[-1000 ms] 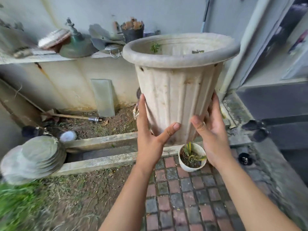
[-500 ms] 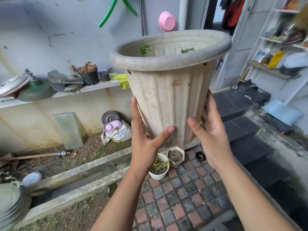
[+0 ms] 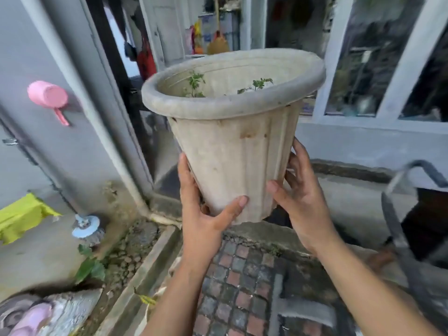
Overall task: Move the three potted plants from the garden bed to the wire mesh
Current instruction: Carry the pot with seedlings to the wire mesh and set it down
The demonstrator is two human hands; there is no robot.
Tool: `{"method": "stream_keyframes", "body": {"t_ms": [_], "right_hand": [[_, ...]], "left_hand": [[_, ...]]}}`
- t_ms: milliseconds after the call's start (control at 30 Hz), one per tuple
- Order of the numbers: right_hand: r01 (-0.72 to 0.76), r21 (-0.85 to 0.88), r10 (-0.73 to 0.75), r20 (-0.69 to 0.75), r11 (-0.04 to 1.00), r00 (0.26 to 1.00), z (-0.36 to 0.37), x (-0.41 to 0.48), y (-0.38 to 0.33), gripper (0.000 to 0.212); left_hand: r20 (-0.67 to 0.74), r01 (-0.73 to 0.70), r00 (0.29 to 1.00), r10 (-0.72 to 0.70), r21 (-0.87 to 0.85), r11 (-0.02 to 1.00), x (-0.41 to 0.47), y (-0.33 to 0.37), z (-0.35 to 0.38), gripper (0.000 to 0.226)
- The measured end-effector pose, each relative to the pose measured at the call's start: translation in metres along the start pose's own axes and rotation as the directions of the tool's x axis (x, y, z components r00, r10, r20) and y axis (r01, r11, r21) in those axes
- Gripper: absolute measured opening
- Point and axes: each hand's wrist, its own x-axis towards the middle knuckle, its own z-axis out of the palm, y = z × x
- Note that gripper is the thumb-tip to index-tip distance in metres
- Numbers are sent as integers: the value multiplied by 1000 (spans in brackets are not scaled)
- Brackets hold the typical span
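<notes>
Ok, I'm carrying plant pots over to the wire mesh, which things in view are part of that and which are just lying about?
Part of the job:
- large ribbed pot with small seedlings
- left hand and right hand, both gripping its lower sides

Just lying about:
- pink dipper on the wall
- yellow cloth
- round brush
- broom behind

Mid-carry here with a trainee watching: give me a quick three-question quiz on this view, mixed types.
1. True or false: the pot is resting on the brick paving.
2. Which grips the pot's lower wall? A) left hand only B) right hand only C) both hands
3. Fill in: the scoop hanging on the wall is coloured ____.

Key:
1. False; it is held in the air above the paving.
2. C; one hand on each side near the base, thumbs on the front.
3. Pink.
</notes>
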Motion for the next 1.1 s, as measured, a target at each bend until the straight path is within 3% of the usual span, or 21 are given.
{"method": "stream_keyframes", "body": {"t_ms": [133, 267, 567, 767, 1100], "right_hand": [[16, -121, -43, -227, 992, 973, -30, -31, -32, 84], [-18, -305, -103, -375, 952, 921, -70, -81, -80, 82], [-149, -505, -248, -634, 850, 733, -167, -223, -195, 85], [-201, -543, -368, -753, 815, 545, -224, -330, -269, 76], [-378, -589, -501, -808, 715, 310, -304, -505, -381, 79]], "left_hand": [[210, 24, 977, 18, -195, 980, 3, 0, 37, 116], [367, 146, 930, -8, -350, 925, -26, 17, 91, 114], [686, 270, 712, 151, -466, 842, -130, 103, 223, 113], [799, 392, 545, 255, -512, 765, -227, 172, 308, 113], [854, 616, 330, 401, -517, 594, -407, 293, 422, 106]]}}
